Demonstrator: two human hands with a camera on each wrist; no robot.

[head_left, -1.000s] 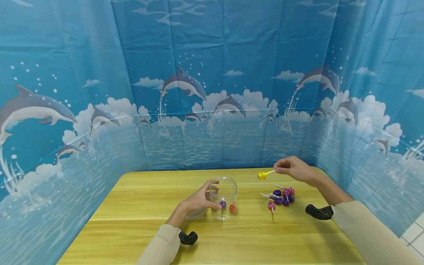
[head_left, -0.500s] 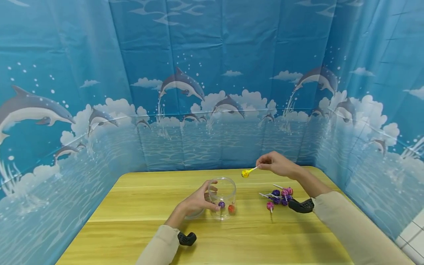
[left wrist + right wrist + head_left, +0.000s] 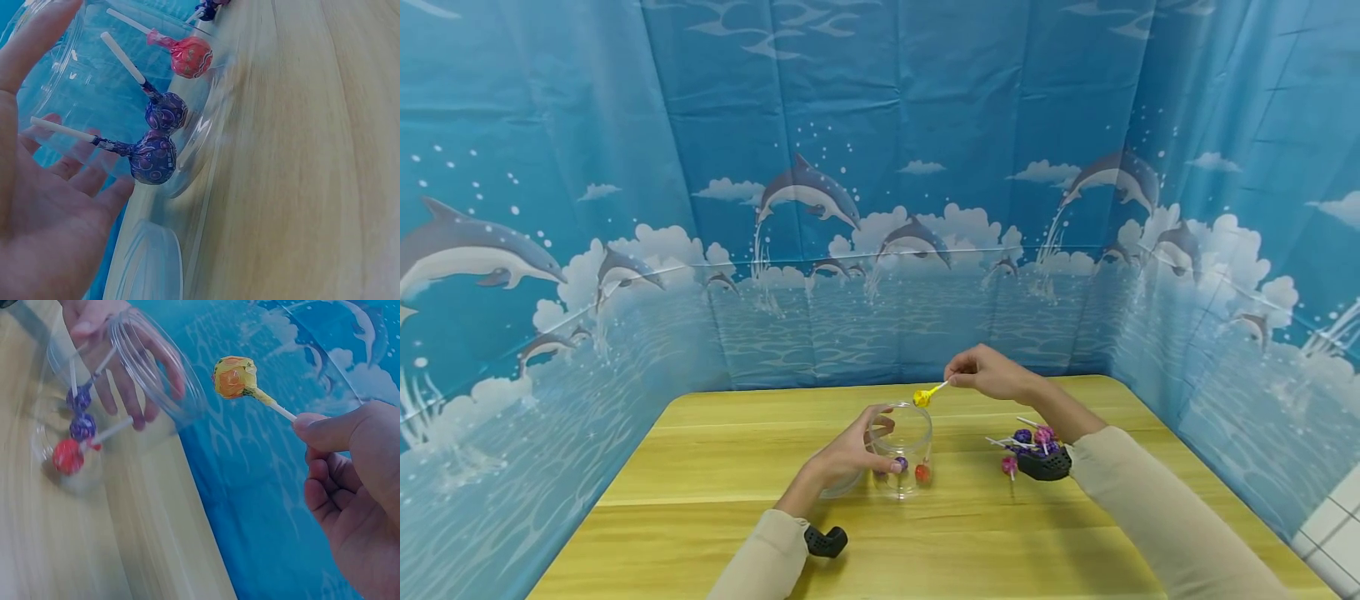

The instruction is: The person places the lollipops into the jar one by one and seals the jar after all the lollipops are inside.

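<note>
The right hand (image 3: 992,375) pinched the yellow lollipop (image 3: 922,398) by its stick and had swung left, bringing it near the mouth of the jar (image 3: 914,451), not yet inside. The left hand (image 3: 850,452) gripped the jar, three lollipops (image 3: 152,157) already in it.

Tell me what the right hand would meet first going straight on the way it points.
The right hand, leading with its yellow-wrapped round lollipop, would probably meet the rim of the clear round plastic jar; depth is unclear, so it might pass above.
</note>
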